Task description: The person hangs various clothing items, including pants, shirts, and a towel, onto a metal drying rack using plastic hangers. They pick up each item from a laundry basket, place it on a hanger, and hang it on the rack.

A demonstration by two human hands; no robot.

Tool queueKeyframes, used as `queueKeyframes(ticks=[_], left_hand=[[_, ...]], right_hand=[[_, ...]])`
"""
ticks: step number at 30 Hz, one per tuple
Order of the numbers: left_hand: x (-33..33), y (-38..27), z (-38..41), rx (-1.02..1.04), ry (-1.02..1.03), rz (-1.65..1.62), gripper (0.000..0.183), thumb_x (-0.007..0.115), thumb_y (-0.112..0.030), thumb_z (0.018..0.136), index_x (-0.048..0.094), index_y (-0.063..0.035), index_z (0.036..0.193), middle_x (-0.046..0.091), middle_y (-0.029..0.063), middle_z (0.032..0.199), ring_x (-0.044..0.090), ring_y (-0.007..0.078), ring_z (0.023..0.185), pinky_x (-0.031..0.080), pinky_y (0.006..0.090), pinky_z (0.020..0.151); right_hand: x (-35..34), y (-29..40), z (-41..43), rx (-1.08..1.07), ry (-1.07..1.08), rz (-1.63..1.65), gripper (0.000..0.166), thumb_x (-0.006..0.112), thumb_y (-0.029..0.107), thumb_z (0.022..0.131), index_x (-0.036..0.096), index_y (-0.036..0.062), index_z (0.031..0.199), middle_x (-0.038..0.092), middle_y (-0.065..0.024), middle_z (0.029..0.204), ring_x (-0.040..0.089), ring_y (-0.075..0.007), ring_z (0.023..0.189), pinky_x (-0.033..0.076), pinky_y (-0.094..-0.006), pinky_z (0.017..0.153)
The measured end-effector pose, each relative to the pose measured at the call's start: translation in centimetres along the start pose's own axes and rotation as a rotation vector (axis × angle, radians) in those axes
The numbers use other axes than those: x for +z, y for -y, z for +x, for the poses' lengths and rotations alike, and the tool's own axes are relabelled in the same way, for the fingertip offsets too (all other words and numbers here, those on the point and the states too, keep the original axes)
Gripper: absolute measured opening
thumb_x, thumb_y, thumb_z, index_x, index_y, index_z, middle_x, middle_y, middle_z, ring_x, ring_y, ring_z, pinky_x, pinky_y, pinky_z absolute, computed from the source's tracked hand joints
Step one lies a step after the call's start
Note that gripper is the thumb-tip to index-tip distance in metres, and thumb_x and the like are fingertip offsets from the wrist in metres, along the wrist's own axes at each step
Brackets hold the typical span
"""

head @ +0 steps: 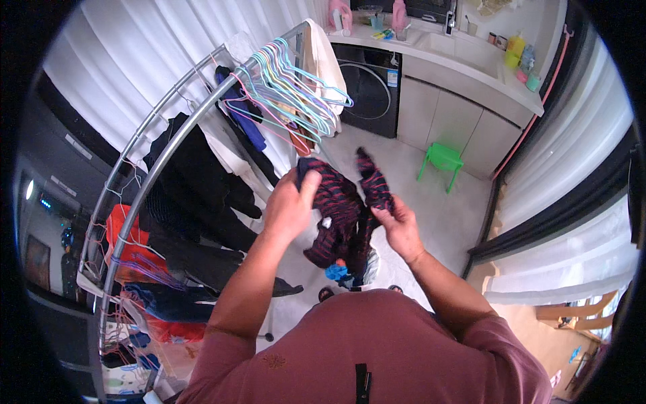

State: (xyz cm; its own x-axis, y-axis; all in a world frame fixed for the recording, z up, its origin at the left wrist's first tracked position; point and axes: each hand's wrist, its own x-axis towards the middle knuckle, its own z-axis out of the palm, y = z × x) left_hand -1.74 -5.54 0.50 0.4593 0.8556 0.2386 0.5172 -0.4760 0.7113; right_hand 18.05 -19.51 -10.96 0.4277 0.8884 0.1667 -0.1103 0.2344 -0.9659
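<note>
A dark garment with red stripes [339, 194] hangs between my two hands, in front of my body. My left hand [290, 204] grips it at a plain dark edge, thumb on top. My right hand [401, 227] pinches a striped sleeve-like part, whose end sticks up past the fingers. A small white patch shows on the cloth. Below the garment, a blue item [337, 271] and some white cloth [372, 267] are partly hidden. Just beyond my left hand, several pastel hangers [287, 91] hang bunched on the metal clothes rack [174, 144].
Black clothes [184, 187] and a red garment [126, 227] hang along the rack on the left. A dark front-loading washing machine [366, 91] stands under the counter [419, 50] with a sink [459, 50]. A green plastic stool [443, 157] is on the floor. White curtains [575, 177] border the right side.
</note>
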Motion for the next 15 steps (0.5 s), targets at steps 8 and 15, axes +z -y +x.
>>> queueKeyframes(ticks=[8,15], left_hand=[[-6.6,-0.6,2.3,-0.144,-0.278,-0.836,0.057,0.056,-0.050,0.105,0.069,0.0034,0.119,0.074,0.0106,0.111,0.071,0.0208,0.099,0.055,0.0363,0.091],[-5.7,-5.5,3.0,-0.183,0.136,-1.400,0.040,0.058,-0.035,0.106,0.064,-0.0022,0.129,0.071,0.0096,0.122,0.069,0.0255,0.111,0.052,0.0446,0.102]], right_hand=[[-9.0,1.7,1.2,0.211,-0.513,0.235,0.020,0.063,0.014,0.092,0.065,0.0014,0.107,0.071,-0.0107,0.097,0.067,-0.0211,0.085,0.054,-0.0347,0.083],[-8.4,1.8,-0.5,0.193,-0.251,-0.700,0.046,0.078,0.032,0.088,0.070,-0.0027,0.117,0.075,-0.0133,0.101,0.070,-0.0247,0.100,0.055,-0.0382,0.090]])
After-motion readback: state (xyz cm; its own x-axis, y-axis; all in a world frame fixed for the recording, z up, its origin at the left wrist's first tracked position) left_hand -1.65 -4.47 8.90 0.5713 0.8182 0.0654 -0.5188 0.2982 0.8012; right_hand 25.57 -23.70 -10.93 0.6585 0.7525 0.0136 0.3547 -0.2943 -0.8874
